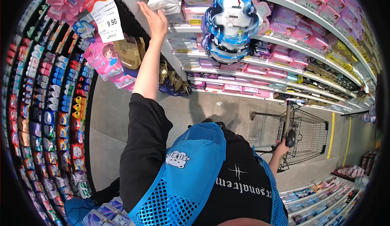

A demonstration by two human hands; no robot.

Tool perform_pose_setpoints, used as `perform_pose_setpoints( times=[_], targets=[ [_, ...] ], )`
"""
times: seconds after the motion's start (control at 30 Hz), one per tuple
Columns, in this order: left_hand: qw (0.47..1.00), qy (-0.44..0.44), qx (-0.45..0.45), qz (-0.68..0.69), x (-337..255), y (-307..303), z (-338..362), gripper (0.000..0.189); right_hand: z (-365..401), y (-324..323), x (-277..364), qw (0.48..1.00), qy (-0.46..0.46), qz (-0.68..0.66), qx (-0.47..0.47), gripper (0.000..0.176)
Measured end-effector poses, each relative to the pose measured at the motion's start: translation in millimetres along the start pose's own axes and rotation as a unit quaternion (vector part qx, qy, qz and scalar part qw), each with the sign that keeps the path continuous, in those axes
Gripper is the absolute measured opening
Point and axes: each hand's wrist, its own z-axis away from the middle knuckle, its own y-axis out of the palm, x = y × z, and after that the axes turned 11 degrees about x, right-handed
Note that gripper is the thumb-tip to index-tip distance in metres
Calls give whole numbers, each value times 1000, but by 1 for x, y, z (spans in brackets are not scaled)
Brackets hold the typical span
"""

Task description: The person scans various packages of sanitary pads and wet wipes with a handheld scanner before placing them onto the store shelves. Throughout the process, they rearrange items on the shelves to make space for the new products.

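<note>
My left hand (154, 20) is raised to the shelf with its fingers stretched out. Its fingertips lie right at a white soft pack (165, 4) near the shelf's left end, and nothing is gripped in it. Down at my right side, my right hand (281, 148) is wrapped round the handle of a shopping cart (304, 134). The black wire cart stands on the floor to my right. Beside my left forearm hang a pink bag with a cartoon girl (103, 59) and a gold-brown bag (129, 53).
White shelves (260, 37) of mostly pink and purple packs curve across the front. Blue cloud-shaped hanging displays (232, 18) dangle before them. A price sign (107, 16) reading 9.90 hangs at left. Racks of bottles and pouches (50, 116) line the left side, and low shelves (321, 199) stand at lower right.
</note>
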Motion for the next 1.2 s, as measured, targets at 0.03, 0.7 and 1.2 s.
perform_pose_setpoints(
  times=[0.03,0.7,1.2],
  targets=[
    [1000,4,2,4,4,2,0,69,1,1,3,1000,8,6,5,26],
    [978,25,150,-144,-33,26,29,74,-2,2,-3,1000,-7,-24,-2,27],
    [952,-38,285,107,-102,32,176,19,-14,-1,-19,1000,-22,-1,-8,27]
  ],
)
